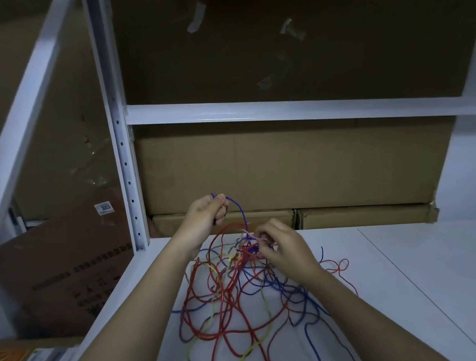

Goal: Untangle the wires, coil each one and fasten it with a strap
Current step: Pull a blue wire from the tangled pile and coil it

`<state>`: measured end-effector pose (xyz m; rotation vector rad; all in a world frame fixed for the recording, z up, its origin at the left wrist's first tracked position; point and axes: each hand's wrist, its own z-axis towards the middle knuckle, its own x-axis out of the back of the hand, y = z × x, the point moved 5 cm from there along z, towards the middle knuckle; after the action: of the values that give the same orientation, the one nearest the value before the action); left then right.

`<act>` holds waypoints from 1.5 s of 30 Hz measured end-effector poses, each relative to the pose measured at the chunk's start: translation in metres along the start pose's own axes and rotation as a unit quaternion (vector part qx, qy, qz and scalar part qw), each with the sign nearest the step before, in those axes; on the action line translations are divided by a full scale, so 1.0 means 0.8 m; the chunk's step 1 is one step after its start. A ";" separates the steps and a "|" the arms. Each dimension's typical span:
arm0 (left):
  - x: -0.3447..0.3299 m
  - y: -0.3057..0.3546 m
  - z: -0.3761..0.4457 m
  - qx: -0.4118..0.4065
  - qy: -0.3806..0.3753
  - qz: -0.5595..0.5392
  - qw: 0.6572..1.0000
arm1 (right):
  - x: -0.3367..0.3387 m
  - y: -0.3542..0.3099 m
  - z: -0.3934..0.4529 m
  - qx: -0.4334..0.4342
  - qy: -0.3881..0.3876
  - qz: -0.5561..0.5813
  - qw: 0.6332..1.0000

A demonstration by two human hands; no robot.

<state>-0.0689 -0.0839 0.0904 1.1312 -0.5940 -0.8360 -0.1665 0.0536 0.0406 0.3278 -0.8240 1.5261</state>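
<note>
A tangle of red, blue and yellow-green wires (237, 301) lies on the white shelf surface (404, 295). My left hand (205, 216) is raised above it and grips a blue wire (238, 209), which arcs down to the right into the knot. My right hand (282, 249) pinches the top of the knot, lifted a little off the shelf, where red, blue and pale pink strands meet. Loose red loops (340, 266) trail to the right of my right wrist. No strap is visible.
Cardboard boxes (297, 168) fill the back of the shelf behind my hands. A white perforated upright (124, 162) and a crossbeam (282, 111) frame the bay. More cartons (64, 275) stand lower left, beyond the shelf's left edge.
</note>
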 end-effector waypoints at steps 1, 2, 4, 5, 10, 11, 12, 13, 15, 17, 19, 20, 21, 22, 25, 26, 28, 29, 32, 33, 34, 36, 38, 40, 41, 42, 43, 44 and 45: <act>0.002 -0.002 0.000 0.004 0.004 0.010 1.000 | 0.008 -0.001 0.006 -0.002 0.011 0.014 1.000; 0.003 -0.005 0.000 0.010 0.009 0.016 1.000 | 0.016 -0.004 0.013 0.004 0.025 0.023 0.999; 0.006 -0.009 0.000 0.021 0.022 0.022 0.999 | 0.031 -0.014 0.028 0.028 0.056 0.023 0.998; 0.008 -0.011 0.000 0.025 0.030 0.028 0.999 | 0.038 -0.020 0.034 0.041 0.074 0.021 0.996; 0.026 -0.020 0.004 0.039 0.102 0.084 0.990 | 0.046 -0.032 0.033 0.068 0.126 0.047 0.989; 0.033 -0.021 0.004 0.041 0.127 0.084 0.987 | 0.041 -0.031 0.027 0.075 0.111 0.037 0.990; 0.040 -0.024 0.005 0.045 0.152 0.075 0.985 | 0.035 -0.027 0.018 0.083 0.089 0.018 0.992; 0.048 -0.025 0.005 0.046 0.173 0.065 0.982 | 0.028 -0.021 0.008 0.092 0.062 -0.011 0.994; 0.061 -0.030 0.005 0.050 0.199 0.051 0.977 | 0.011 -0.003 -0.016 0.110 -0.007 -0.082 0.991; 0.069 -0.030 0.003 0.048 0.214 0.018 0.975 | -0.001 0.022 -0.038 0.093 -0.087 -0.137 0.982; 0.074 -0.020 0.002 0.027 0.234 -0.031 0.971 | -0.004 0.045 -0.051 0.032 -0.157 -0.167 0.973; 0.075 -0.012 0.002 0.013 0.239 -0.041 0.970 | -0.003 0.055 -0.053 0.000 -0.183 -0.169 0.968; 0.074 -0.002 0.003 -0.001 0.237 -0.039 0.971 | -0.003 0.061 -0.054 -0.031 -0.213 -0.154 0.964; 0.073 0.006 0.004 -0.014 0.231 -0.034 0.972 | -0.003 0.062 -0.052 -0.060 -0.239 -0.129 0.961; 0.061 0.025 0.008 -0.037 0.211 -0.019 0.977 | 0.009 0.040 -0.028 -0.101 -0.186 -0.055 0.976; 0.058 0.029 0.008 -0.041 0.205 -0.015 0.978 | 0.016 0.029 -0.017 -0.108 -0.148 -0.038 0.982; 0.051 0.035 0.009 -0.049 0.191 -0.018 0.980 | 0.023 0.010 0.002 -0.115 -0.096 -0.032 0.988; 0.046 0.037 0.009 -0.052 0.182 -0.026 0.982 | 0.023 0.001 0.011 -0.108 -0.088 -0.053 0.989; 0.035 0.040 0.007 -0.052 0.156 -0.045 0.985 | 0.001 -0.018 0.032 -0.100 -0.114 -0.082 0.985; 0.032 0.042 0.007 -0.055 0.148 -0.053 0.986 | -0.008 -0.025 0.037 -0.118 -0.135 -0.039 0.983; 0.030 0.043 0.006 -0.058 0.137 -0.061 0.987 | -0.017 -0.031 0.041 -0.140 -0.155 0.014 0.978; 0.026 0.047 0.005 -0.064 0.111 -0.073 0.989 | -0.034 -0.039 0.047 -0.167 -0.178 0.086 0.966; 0.024 0.053 0.004 -0.070 0.089 -0.085 0.990 | -0.045 -0.038 0.056 -0.175 -0.189 0.093 0.962; 0.027 0.059 0.004 -0.080 0.084 -0.090 0.989 | -0.039 -0.036 0.077 -0.206 -0.146 0.163 0.954; 0.028 0.061 0.004 -0.083 0.085 -0.087 0.989 | -0.030 -0.034 0.095 -0.225 -0.090 0.225 0.944; 0.031 0.063 0.004 -0.083 0.088 -0.082 0.989 | -0.014 -0.031 0.113 -0.247 -0.010 0.298 0.922; 0.034 0.063 0.004 -0.082 0.093 -0.077 0.989 | 0.005 -0.029 0.129 -0.264 0.074 0.376 0.885; 0.038 0.064 0.004 -0.082 0.100 -0.074 0.989 | 0.018 -0.028 0.143 -0.273 0.130 0.431 0.850; 0.040 0.064 0.004 -0.082 0.107 -0.071 0.988 | 0.024 -0.027 0.154 -0.267 0.151 0.443 0.842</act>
<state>-0.0394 -0.1026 0.1403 1.1030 -0.2634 -0.8558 -0.1816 -0.0156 0.1453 -0.8086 -1.1754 2.0110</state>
